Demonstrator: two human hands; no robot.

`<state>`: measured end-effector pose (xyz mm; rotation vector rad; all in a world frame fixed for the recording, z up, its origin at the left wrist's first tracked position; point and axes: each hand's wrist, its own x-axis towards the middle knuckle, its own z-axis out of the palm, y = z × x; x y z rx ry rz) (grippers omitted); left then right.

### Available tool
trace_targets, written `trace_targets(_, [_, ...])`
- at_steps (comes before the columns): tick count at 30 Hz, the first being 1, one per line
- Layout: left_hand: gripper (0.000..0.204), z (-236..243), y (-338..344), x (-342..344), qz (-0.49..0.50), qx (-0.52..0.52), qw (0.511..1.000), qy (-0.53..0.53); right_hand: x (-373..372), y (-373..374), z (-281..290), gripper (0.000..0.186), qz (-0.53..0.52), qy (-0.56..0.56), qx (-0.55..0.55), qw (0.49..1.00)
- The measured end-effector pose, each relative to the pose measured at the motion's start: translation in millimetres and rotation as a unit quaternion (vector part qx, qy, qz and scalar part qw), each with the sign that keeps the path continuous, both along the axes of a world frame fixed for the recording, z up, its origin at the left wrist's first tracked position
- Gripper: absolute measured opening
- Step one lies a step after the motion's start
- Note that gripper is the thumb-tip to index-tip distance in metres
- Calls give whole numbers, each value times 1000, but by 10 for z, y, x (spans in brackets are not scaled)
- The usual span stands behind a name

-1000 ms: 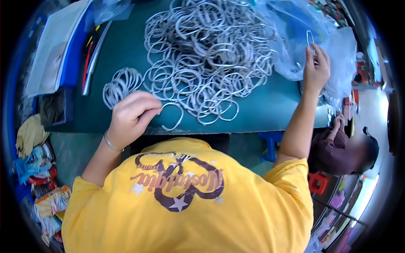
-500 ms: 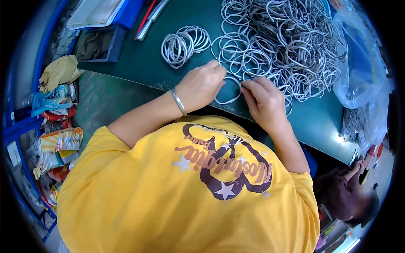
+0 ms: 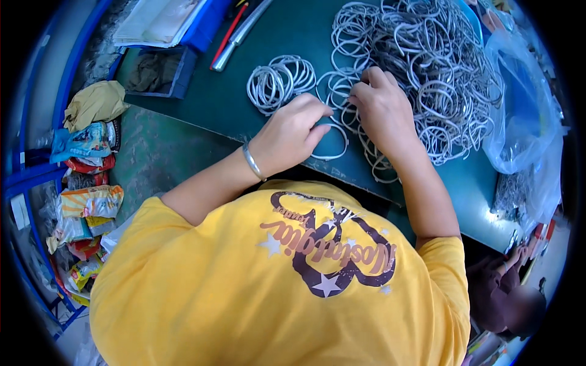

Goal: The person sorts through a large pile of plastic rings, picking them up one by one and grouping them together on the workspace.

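My left hand (image 3: pixel 294 129), with a silver bangle at the wrist, pinches a thin silvery metal ring (image 3: pixel 345 143) whose loop sticks out to the right above the table's near edge. Farther right, my right hand (image 3: pixel 386 108) is bent over the left side of a big tangled pile of metal rings (image 3: pixel 442 79). Its fingertips are drawn together among loose rings; whether one is between them is hidden. Just beyond my left hand lies a small bunch of rings (image 3: pixel 279 82) on the green tabletop (image 3: pixel 223 100).
A grey-blue bin (image 3: pixel 178 79) with dark cloth, papers (image 3: pixel 159 24), and a red stick (image 3: pixel 229 36) beside a silvery rod (image 3: pixel 241 36) lie far left. Packets (image 3: pixel 91 201) fill a shelf at left. A clear plastic bag (image 3: pixel 519 110) hangs right; another person (image 3: pixel 500 293) sits lower right.
My right hand has let go of the ring and moved away to the loose rings at the pile's edge. My left hand keeps the ring. The whole view has shifted slightly.
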<state>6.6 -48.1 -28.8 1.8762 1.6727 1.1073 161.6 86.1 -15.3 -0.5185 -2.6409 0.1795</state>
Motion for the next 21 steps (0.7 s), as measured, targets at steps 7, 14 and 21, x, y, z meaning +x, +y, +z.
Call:
trace_targets(7, [35, 89, 1, -2, 78, 64, 970, -221, 208, -242, 244, 4, -7, 138, -381, 914])
trace_targets(14, [10, 74, 0, -35, -2, 47, 962, -270, 380, -420, 104, 10, -45, 239, -416, 876])
trace_targets(21, [19, 96, 8, -80, -55, 200, 977, -54, 426, -540, 98, 23, -120, 298, -671, 669])
